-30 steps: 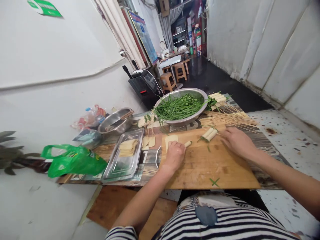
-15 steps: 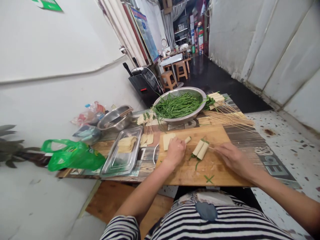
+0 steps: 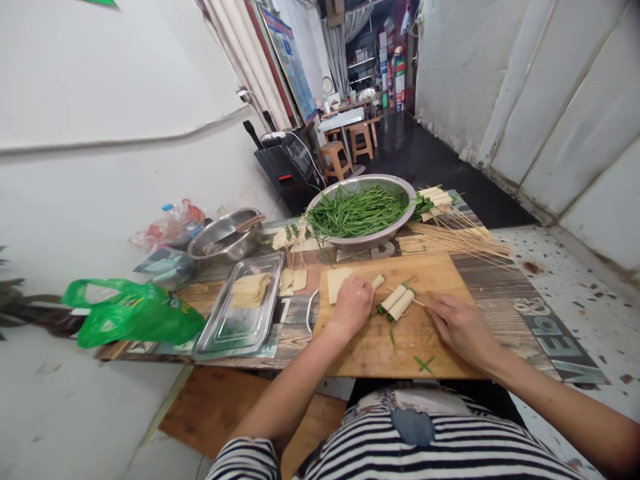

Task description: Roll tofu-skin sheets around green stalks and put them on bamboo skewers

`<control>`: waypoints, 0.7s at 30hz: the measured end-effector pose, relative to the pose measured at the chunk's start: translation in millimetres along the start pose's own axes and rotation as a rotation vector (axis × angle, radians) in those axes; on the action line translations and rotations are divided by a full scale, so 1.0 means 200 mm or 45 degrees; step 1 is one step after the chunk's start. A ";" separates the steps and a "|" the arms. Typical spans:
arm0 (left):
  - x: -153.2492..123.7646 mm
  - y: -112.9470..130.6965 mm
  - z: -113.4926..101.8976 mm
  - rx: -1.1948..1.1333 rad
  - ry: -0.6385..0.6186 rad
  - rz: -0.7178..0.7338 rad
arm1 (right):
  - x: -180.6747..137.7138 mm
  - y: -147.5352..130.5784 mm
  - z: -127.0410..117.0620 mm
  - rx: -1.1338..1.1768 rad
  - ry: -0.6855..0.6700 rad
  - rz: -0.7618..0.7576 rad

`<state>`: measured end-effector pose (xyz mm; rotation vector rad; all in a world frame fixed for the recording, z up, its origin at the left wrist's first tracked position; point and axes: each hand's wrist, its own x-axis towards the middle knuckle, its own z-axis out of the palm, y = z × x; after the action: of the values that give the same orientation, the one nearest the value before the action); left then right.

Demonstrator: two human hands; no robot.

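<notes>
My right hand (image 3: 459, 327) is closed on the end of a thin bamboo skewer (image 3: 419, 303). Two pale tofu-skin rolls (image 3: 397, 302) with green chives at their ends are on that skewer, side by side over the wooden cutting board (image 3: 360, 353). My left hand (image 3: 354, 303) has its fingers closed around another tofu-skin roll (image 3: 379, 281), whose far end pokes out with green in it. Beside that hand a flat tofu-skin sheet (image 3: 337, 283) lies on the board, partly covered by the fingers. Loose chive bits (image 3: 424, 364) lie near the board's front edge.
Behind the board stands a steel bowl of chives (image 3: 320, 200). Bare skewers (image 3: 460, 243) and finished rolls (image 3: 434, 200) lie right of it. To the left are a metal tray (image 3: 225, 333) with stacked sheets, a smaller bowl (image 3: 240, 250) and a green bag (image 3: 135, 317).
The skewered pair of rolls has turned to lie more slanted on the board, with my right hand shifting slightly. My left hand keeps its hold on the single roll. The camera view has shifted slightly.
</notes>
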<state>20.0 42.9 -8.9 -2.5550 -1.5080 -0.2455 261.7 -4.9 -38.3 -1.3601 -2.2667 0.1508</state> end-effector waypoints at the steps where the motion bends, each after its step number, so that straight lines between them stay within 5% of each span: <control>1: 0.00 0.00 0.00 0.000 -0.003 0.006 | 0.00 0.00 0.00 -0.008 -0.006 0.005; 21: 0.02 -0.03 0.03 -0.142 -0.043 0.080 | 0.09 -0.04 -0.01 0.157 -0.052 0.007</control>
<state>17.0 50.0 -13.2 -2.7009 -1.4615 -0.2877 249.6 5.3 -26.9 -1.3100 -2.2473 0.3174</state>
